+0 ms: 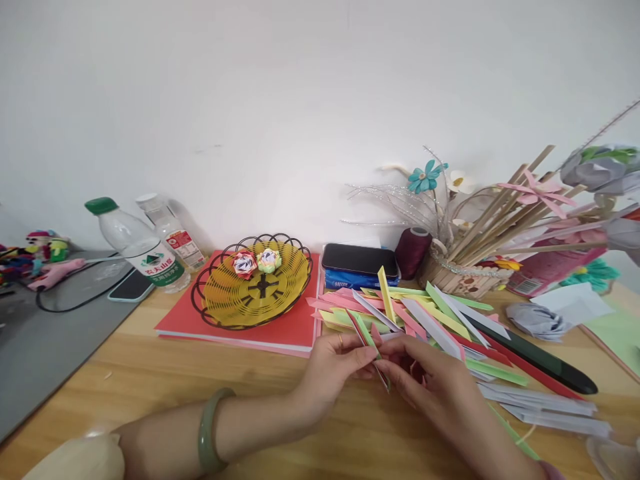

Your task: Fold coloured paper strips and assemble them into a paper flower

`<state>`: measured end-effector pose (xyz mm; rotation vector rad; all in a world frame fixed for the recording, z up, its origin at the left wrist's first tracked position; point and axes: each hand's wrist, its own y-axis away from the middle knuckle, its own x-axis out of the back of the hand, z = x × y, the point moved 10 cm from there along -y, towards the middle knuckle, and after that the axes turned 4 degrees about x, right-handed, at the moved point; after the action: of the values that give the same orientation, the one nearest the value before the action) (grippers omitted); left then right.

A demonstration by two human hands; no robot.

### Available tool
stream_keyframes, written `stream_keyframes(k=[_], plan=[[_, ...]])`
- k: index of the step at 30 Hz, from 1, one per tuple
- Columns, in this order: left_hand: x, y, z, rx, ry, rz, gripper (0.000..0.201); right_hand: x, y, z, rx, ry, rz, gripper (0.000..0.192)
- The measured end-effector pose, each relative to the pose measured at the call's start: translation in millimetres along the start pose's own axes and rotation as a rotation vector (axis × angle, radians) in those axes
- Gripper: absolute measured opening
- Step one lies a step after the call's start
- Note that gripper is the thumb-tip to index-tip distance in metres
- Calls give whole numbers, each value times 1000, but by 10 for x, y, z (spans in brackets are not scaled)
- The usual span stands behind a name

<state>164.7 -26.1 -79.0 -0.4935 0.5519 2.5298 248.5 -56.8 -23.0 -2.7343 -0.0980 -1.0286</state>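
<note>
Head view: the left hand [334,363] and the right hand [430,380] meet over the wooden table [150,387], just in front of a loose pile of folded paper strips [430,320] in pink, yellow, green and white. Both hands pinch one small folded paper piece [373,347] between thumbs and fingertips; it shows green and pink layers and stands tilted, its lower tip pointing toward the table. A green bangle [207,430] sits on the left wrist. Behind the hands, a yellow wire-rimmed basket [220,307] rests on red paper sheets [290,330] and holds two small folded paper flowers [256,263]. Two water bottles [145,250] lie at left. A dark tin [359,260] and a maroon thread spool [413,252] stand beyond the strips.
</note>
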Motion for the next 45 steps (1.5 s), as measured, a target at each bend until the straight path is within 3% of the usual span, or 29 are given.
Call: stream_keyframes(k=[2, 5, 7, 12, 17, 22, 25, 28, 30, 40, 45], plan=[[5, -2, -9, 7, 14, 4, 20, 94, -10, 40, -19, 0, 17, 20], [47, -9, -2, -4, 25, 38, 21, 399, -5, 125, -52, 99, 151, 22], [92, -12, 8, -17, 29, 79, 20, 490, 0, 186, -85, 201, 147, 21], [156, -6, 30, -35, 34, 141, 20, 197, 28, 290, -142, 429, -97, 24], [146, 6, 46, -36, 42, 145, 21, 54, 26, 192, -47, 616, -67, 25], [143, 3, 32, -22, 19, 142, 24, 245, 2, 167, -44, 426, 33, 22], [131, 0, 29, -20, 27, 131, 24, 317, -6, 225, -133, 126, 67, 22], [121, 0, 21, -6, 36, 130, 26, 248, -20, 243, -185, -213, 45, 22], [120, -1, 26, -6, 30, 132, 26, 233, -32, 234, -195, -319, 51, 23], [77, -6, 7, 2, -4, 84, 27, 276, 12, 163, -132, -245, 190, 29], [46, -4, 16, -9, -41, 53, 29, 213, 11, 55, -50, -192, 213, 20]])
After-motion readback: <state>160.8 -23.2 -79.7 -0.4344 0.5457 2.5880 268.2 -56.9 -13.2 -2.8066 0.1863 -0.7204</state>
